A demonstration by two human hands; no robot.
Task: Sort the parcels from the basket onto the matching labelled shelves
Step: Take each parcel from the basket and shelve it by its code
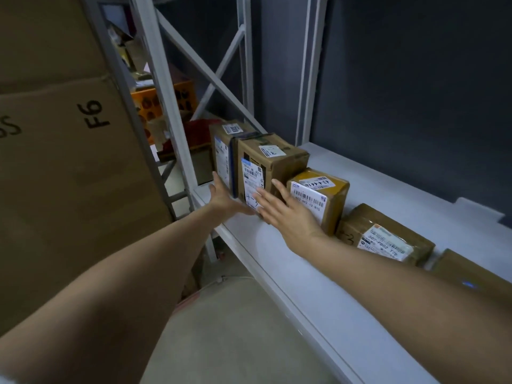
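1. Parcel (273, 164), brown with a white label, stands on the white shelf (304, 273) among other boxes (336, 189).
2. Your left hand (224, 199) touches its lower front, fingers straight.
3. Your right hand (288, 214) lies flat against its front.

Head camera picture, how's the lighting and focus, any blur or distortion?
Head view: dim, bluish light, with a dark wall behind the white shelf; wide-angle bending tilts the shelf uprights; left hand and right hand look slightly soft; the label on the yellow-taped parcel is partly readable; no strong glare.
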